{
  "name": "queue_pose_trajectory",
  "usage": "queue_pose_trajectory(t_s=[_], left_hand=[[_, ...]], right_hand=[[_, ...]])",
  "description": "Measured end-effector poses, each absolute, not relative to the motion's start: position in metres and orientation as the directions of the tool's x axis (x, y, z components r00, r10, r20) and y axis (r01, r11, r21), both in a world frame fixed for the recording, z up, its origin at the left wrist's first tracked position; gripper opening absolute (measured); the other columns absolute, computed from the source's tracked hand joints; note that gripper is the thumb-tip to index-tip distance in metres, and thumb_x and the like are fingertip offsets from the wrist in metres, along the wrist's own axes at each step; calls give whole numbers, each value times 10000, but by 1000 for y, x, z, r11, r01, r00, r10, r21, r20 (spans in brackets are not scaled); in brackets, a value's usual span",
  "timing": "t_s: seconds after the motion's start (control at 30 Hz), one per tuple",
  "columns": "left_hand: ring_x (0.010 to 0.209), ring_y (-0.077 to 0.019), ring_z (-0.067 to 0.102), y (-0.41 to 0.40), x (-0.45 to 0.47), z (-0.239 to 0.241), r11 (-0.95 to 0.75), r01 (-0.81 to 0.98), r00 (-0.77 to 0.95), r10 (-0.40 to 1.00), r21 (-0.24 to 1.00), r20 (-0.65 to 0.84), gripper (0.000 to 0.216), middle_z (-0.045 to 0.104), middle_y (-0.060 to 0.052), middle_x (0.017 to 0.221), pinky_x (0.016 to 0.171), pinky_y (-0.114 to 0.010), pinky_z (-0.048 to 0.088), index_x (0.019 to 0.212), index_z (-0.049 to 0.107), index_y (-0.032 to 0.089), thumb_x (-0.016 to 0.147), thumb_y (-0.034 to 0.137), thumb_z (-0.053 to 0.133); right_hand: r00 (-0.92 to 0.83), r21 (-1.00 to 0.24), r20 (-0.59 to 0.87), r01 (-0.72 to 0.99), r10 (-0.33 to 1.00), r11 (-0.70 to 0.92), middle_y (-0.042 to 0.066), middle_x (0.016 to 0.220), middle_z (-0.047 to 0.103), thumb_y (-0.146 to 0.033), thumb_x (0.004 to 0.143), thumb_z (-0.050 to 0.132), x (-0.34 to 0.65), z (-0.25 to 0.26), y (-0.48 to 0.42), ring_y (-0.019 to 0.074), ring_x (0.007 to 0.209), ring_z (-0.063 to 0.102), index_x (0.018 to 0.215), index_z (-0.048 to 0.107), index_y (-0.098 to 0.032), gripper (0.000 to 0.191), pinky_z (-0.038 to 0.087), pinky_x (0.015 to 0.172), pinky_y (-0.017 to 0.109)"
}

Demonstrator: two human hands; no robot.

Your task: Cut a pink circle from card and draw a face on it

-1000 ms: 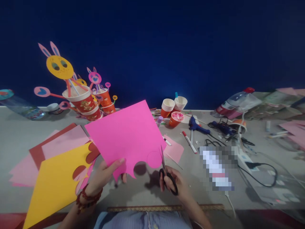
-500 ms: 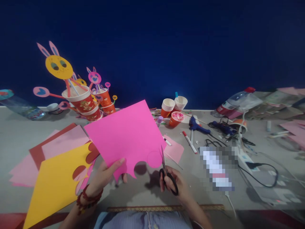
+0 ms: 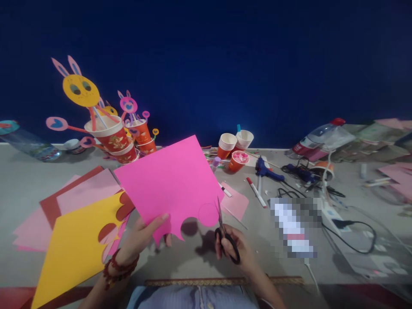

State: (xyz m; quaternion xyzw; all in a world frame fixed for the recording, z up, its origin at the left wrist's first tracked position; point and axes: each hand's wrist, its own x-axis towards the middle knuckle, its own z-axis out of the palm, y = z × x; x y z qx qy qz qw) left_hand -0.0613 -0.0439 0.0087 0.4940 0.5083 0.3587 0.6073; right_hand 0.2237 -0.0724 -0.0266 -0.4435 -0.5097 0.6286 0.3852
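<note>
Past the person's hands, a blue glue gun (image 3: 266, 171) lies beside a red paper cup (image 3: 237, 166) of pink scraps; a yellow bunny face (image 3: 81, 91) rises from a stacked cup (image 3: 111, 138). Above the table (image 3: 174, 269), the left hand (image 3: 144, 235) pinches a bright pink sheet (image 3: 170, 182), scalloped nearest the person; the right hand (image 3: 237, 243) grips scissors (image 3: 221, 224) there.

The hands (image 3: 141, 237) hold pink paper (image 3: 172, 182) and scissors (image 3: 222, 225) (black-handled).
</note>
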Motion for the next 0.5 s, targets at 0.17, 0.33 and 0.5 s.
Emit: queue_pose_trajectory(t_s=[0.17, 0.33, 0.5], left_hand=[[449, -153, 612, -45, -60, 8, 223, 36, 250, 942, 974, -225, 573, 682, -64, 517, 528, -260, 521, 570, 720, 155, 994, 482, 517], [456, -165, 627, -46, -57, 11, 208, 12, 242, 948, 978, -205, 549, 691, -67, 521, 484, -257, 518, 578, 730, 160, 987, 471, 539], [442, -161, 623, -47, -55, 14, 213, -3, 242, 948, 977, -206, 550, 683, -67, 504, 457, -246, 511, 567, 730, 160, 979, 477, 550]], right_hand=[[-309, -978, -165, -70, 937, -196, -11, 540, 581, -753, 806, 622, 222, -29, -74, 105, 425, 438, 730, 460, -224, 559, 301, 448, 239], [-315, -977, -141, -112, 939, -184, -20, 523, 557, -741, 811, 633, 221, -29, -72, 98, 405, 423, 715, 425, -230, 560, 289, 438, 238], [-320, -979, -152, -81, 935, -187, -19, 516, 563, -765, 802, 617, 222, -29, -72, 103, 415, 421, 739, 468, -222, 568, 290, 442, 240]])
